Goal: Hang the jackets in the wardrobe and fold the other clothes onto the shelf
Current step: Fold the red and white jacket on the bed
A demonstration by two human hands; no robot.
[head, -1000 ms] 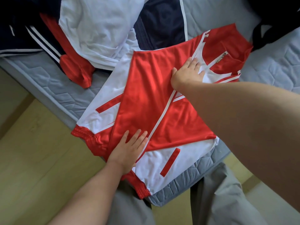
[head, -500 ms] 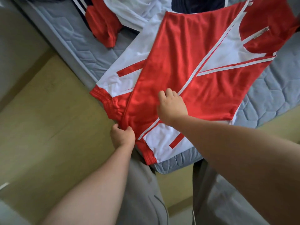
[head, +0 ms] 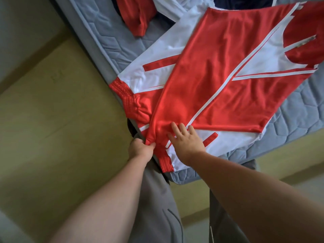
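So there's a shiny red-and-white track jacket (head: 206, 81) spread flat on the corner of a grey-blue quilted mattress (head: 294, 118), both sleeves folded in so they cross over the front in a big red X with thin white piping. The zipper and red collar (head: 305, 42) sit way up at the top right of the shot, and the ribbed red hem (head: 126, 97) hangs right at the mattress edge on the left.

Left hand (head: 140, 149) is curled closed around the red cuff end of the sleeve that comes down toward the near edge, pinching the fabric between thumb and fingers just off the side of the mattress. Right hand (head: 185, 142) is open, fingers spread, lying palm-down on the jacket right beside that cuff, half on the red sleeve and half on the white panel. The two hands are close together but not touching.

Further up the mattress there's a second red-and-white garment (head: 138, 14) bunched up loosely, with something dark navy (head: 245, 2) next to it at the top edge, too cropped to say what. No wardrobe or shelf in view, so nothing's put away anywhere here; it's all just lying on the bed. Below that it's a yellowish wood floor (head: 57, 106) and the person's grey trousers (head: 157, 199).
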